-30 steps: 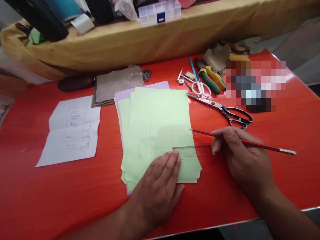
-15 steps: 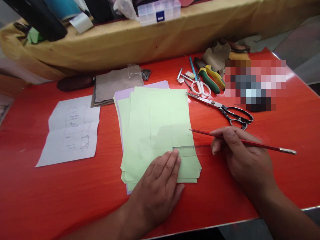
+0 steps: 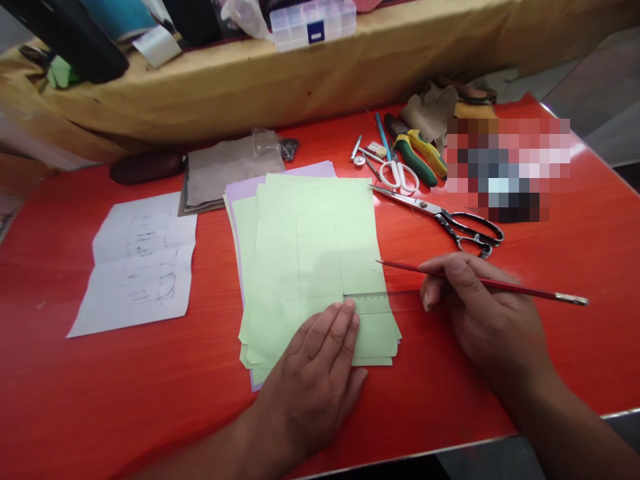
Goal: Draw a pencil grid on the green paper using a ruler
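A stack of light green sheets (image 3: pixel 315 233), with purple paper beneath, lies on the red table (image 3: pixel 125 393). Thin pencil lines form a tall rectangle on the top sheet. My left hand (image 3: pixel 320 367) rests flat over the lower part of the stack, its fingertips at the left end of a clear ruler (image 3: pixel 373 303). The ruler reaches past the right edge of the paper. In my right hand (image 3: pixel 485 313) is a red pencil (image 3: pixel 525 289), held between thumb and fingers, its tip pointing left above the right edge of the sheet.
Large scissors (image 3: pixel 440 212) lie right of the stack. Behind them are white-handled scissors (image 3: pixel 399 177) and green-yellow pliers (image 3: pixel 417 159). A creased white drawing (image 3: pixel 140 267) lies left, near grey-brown material (image 3: pixel 230 170) and a dark case (image 3: pixel 145 168). A clear box (image 3: pixel 335 25) stands behind.
The whole view has shifted slightly, so things appear a little further left. Both hands, the pencil and the ruler keep their places relative to the paper.
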`<action>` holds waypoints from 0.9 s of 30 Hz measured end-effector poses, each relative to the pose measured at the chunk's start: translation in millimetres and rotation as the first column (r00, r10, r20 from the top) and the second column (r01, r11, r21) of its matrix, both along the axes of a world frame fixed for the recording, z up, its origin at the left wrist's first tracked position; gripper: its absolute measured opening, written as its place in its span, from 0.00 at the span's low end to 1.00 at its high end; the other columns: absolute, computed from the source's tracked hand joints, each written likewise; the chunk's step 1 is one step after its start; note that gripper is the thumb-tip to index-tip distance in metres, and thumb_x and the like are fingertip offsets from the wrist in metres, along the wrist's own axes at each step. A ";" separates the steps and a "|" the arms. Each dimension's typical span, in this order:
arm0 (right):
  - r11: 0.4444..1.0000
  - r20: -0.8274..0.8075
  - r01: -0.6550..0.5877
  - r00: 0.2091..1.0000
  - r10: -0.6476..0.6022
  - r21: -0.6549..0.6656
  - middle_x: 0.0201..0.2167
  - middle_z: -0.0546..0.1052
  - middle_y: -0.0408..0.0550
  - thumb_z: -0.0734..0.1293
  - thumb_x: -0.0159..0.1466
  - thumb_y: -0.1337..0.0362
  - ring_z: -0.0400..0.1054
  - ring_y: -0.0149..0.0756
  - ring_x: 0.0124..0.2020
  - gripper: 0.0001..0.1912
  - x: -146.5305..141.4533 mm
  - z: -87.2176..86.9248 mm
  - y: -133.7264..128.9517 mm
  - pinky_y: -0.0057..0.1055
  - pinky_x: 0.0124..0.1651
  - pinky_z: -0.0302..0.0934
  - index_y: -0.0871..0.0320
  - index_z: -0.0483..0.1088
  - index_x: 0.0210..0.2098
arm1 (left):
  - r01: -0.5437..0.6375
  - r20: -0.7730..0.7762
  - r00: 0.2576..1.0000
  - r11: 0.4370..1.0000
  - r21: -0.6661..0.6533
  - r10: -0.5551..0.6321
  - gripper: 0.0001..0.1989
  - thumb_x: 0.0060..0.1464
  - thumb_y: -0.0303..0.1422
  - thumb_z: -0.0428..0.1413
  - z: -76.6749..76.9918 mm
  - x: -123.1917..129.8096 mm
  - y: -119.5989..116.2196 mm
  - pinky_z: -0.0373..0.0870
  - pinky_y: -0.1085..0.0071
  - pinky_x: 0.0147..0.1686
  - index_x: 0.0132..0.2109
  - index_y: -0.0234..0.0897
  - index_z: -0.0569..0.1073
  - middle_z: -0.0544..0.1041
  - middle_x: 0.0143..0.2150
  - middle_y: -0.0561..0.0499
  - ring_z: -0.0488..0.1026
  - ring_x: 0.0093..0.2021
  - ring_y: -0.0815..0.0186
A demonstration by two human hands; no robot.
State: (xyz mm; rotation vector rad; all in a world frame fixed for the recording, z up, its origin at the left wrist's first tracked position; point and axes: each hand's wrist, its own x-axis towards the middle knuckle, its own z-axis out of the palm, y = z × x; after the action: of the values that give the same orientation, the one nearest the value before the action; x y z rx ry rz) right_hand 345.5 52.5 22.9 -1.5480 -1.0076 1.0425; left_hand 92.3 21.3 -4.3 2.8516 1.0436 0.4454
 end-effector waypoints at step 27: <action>0.999 0.125 -0.046 0.991 0.046 -0.003 0.24 0.77 0.43 0.66 0.75 0.44 0.72 0.35 0.29 0.21 0.8 1.3 2.5 0.29 0.35 0.68 0.51 0.81 0.38 | -0.012 0.012 1.000 0.999 0.033 0.012 0.25 0.74 0.32 0.49 2.5 1.0 2.5 0.64 0.59 0.71 0.69 0.19 0.69 0.70 0.73 0.36 0.65 0.73 0.51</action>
State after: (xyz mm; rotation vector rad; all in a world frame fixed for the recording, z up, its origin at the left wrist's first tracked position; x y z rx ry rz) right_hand 346.3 54.9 24.2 -1.6133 -1.1341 0.9867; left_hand 93.2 23.8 -1.8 2.8691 1.0620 0.4837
